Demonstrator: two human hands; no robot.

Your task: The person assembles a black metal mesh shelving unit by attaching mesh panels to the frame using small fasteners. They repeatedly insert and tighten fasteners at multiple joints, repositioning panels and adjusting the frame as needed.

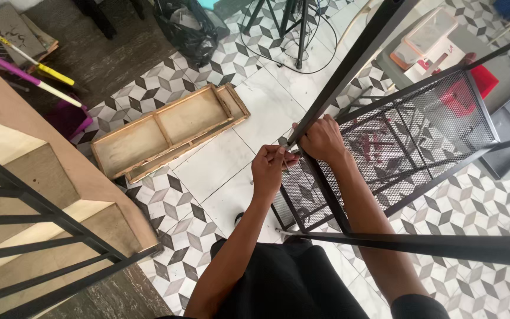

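Gripping the black metal rack [420, 127] at its corner post, the right hand [323, 139] steadies while the left hand [270, 168] pinches a small fastener; careful alignment seems next.

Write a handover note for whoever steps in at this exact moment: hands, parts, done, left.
Left hand: fingers pinched at the corner joint of the mesh shelf; what it pinches is too small to tell.
Right hand: gripping the black leg at that same corner.
Shelf lies tilted over the tiled floor, legs attached.
Wooden tray lies aside, untouched.
Done: frame largely together.
Left: this corner joint, apparently.
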